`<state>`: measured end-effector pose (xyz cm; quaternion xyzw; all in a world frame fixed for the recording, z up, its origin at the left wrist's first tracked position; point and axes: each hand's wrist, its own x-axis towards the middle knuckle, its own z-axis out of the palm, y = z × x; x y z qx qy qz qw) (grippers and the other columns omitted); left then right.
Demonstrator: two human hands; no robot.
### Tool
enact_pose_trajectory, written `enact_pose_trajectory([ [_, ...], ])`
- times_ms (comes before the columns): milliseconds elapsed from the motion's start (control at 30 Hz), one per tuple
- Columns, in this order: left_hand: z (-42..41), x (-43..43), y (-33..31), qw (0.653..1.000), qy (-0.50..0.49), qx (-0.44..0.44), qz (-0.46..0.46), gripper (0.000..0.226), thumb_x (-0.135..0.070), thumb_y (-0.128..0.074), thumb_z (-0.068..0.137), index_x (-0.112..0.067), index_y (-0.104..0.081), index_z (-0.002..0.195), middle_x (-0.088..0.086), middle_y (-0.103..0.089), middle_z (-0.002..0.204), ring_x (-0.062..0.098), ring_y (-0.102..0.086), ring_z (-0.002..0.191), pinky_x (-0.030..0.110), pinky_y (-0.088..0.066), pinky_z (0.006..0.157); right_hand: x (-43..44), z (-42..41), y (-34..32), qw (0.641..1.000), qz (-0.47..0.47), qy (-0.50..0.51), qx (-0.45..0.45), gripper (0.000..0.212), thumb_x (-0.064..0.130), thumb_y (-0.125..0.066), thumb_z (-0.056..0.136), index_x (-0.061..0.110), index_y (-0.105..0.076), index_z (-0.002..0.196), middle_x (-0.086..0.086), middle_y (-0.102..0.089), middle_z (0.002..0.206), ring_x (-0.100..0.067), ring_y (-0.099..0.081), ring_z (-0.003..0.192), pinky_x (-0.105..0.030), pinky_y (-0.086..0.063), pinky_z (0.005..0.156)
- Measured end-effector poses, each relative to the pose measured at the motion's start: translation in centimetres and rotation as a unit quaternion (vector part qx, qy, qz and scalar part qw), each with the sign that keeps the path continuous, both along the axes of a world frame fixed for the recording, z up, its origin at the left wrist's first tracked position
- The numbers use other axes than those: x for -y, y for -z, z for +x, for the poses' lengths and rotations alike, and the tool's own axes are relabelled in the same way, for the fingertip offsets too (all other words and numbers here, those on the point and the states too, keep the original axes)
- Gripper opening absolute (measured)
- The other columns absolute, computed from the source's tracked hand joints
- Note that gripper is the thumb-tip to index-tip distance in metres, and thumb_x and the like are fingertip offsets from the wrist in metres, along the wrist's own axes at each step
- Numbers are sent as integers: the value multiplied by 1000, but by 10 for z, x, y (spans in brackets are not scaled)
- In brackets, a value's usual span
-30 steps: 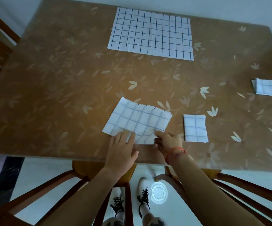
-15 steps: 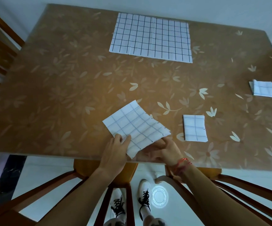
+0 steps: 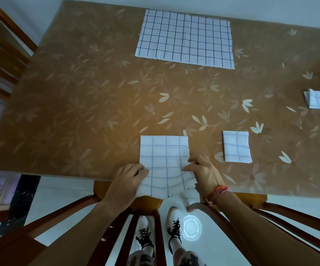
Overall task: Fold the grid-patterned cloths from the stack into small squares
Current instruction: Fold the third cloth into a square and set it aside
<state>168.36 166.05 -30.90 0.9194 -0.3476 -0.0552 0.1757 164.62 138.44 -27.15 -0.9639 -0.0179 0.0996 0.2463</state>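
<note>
Left hand (image 3: pixel 125 181) lay flat, fingers spread, pinning the half-folded cloth's (image 3: pixel 164 160) left edge at the table's (image 3: pixel 78 112) near edge. Right hand (image 3: pixel 203 172) pressed its right edge, likely squaring it for the next fold. Finished square (image 3: pixel 236 146) sat right; stack (image 3: pixel 185 39) at far edge.

Left hand (image 3: pixel 125 180) and right hand (image 3: pixel 203 172) – both forearms extended, fingers pinching, grip closed
</note>
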Motion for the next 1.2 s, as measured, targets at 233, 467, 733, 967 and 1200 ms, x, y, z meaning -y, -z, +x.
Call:
enact_pose_trajectory([
  [233, 0, -6, 8, 998, -43, 12, -47, 30, -3, -73, 77, -12, -68, 105, 1, -65, 109, 20, -54, 105, 28, -35, 84, -6, 0, 6, 999, -15, -11, 49, 43, -15, -64, 58, 22, -74, 78, 5, -72, 100, -21, -64, 89, -28, -58, 56],
  [467, 4, -10, 8, 998, -53, 19, -42, 25, -24, -52, 85, -14, -69, 99, -2, -67, 102, 18, -53, 101, 29, -35, 80, 1, 0, 10, 999, -19, -40, -15, 55, -8, -67, 46, 19, -73, 94, 1, -72, 102, -22, -65, 93, -35, -59, 68],
  [733, 15, -6, 4, 987, -132, -35, -83, 19, -31, -54, 90, -21, -69, 90, -13, -65, 84, 10, -55, 85, 26, -29, 72, -13, 12, -14, 998, -53, 37, -7, 36, 29, -58, 86, 20, -67, 52, -35, -65, 84, -43, -65, 93, -20, -53, 59],
  [967, 34, 10, 3, 958, -237, -122, -106, 12, -32, -55, 93, -26, -51, 83, -12, -52, 70, 11, -50, 69, 32, -35, 71, -17, 39, 1, 962, 68, 248, -92, 27, 30, -64, 83, 22, -55, 59, 11, -52, 52, -13, -52, 54, -21, -36, 54],
  [1200, 42, 18, -1, 937, -293, -151, -118, 36, -35, -57, 93, -21, -53, 126, -10, -58, 90, 14, -54, 90, 41, -45, 88, -18, 54, 11, 946, 67, 286, -134, 28, 32, -65, 80, 8, -66, 68, -7, -67, 66, -25, -61, 68, -24, -43, 57],
])
